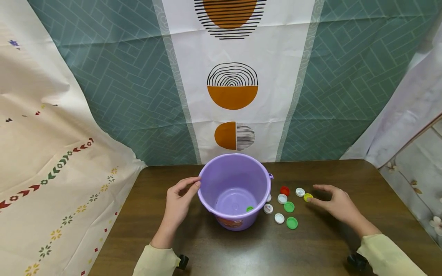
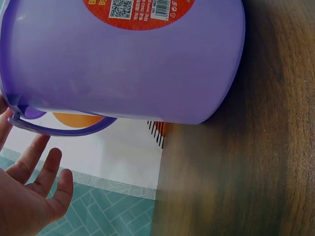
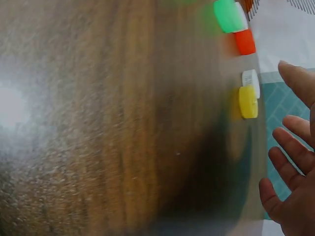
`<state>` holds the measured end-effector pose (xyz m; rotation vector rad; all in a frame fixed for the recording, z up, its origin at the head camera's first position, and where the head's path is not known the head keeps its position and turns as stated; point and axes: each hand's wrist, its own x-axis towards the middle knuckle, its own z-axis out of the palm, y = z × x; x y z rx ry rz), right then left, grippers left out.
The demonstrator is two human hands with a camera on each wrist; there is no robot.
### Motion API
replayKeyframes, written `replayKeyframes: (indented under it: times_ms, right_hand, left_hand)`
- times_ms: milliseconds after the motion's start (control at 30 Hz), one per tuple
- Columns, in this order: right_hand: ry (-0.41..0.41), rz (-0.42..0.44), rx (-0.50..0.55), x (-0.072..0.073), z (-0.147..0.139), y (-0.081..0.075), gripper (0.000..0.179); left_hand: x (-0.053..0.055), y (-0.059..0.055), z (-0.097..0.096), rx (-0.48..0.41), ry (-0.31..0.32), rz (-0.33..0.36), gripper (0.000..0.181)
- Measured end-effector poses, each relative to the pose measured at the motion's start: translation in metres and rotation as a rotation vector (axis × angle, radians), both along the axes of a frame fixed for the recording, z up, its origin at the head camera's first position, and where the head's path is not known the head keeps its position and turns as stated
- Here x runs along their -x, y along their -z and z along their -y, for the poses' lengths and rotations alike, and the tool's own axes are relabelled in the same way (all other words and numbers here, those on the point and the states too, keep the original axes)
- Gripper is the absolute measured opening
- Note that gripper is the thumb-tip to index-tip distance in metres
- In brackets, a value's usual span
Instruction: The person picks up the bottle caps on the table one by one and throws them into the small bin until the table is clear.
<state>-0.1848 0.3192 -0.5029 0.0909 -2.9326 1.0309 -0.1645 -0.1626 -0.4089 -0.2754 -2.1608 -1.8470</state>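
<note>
A purple bucket (image 1: 232,222) stands upright on the table, with a green bottle cap (image 1: 249,209) on its inner floor. At the bucket's left rim, my left hand (image 1: 177,201) pinches the edge with thumb and forefinger; the other fingers are spread below the purple handle (image 2: 74,132) in the left wrist view. My right hand (image 1: 336,203) hovers to the right, fingers apart and nothing held. Its thumb tip is right by a yellow bottle cap (image 3: 248,102). Beside that cap lies a white cap (image 1: 300,192).
Between the bucket and my right hand lie more caps: a red cap (image 1: 284,191), a green cap (image 1: 291,222), another green one, and several white ones. The dark wooden table (image 1: 241,253) ends at a patterned cloth (image 1: 231,115) behind the bucket.
</note>
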Motion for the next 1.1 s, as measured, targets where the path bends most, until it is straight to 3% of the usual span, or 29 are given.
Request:
replayKeyframes:
  times_ms: [467,1100]
  right_hand:
    - [-0.037,-0.020,-0.061,0.002,-0.003,0.015,0.068]
    - [-0.046,-0.088,-0.128,0.005,0.005,0.014,0.052]
  left_hand:
    - [0.002,0.003,0.002,0.003,0.006,0.000,0.024]
    - [0.001,0.001,0.001,0.007,0.005,0.000,0.023]
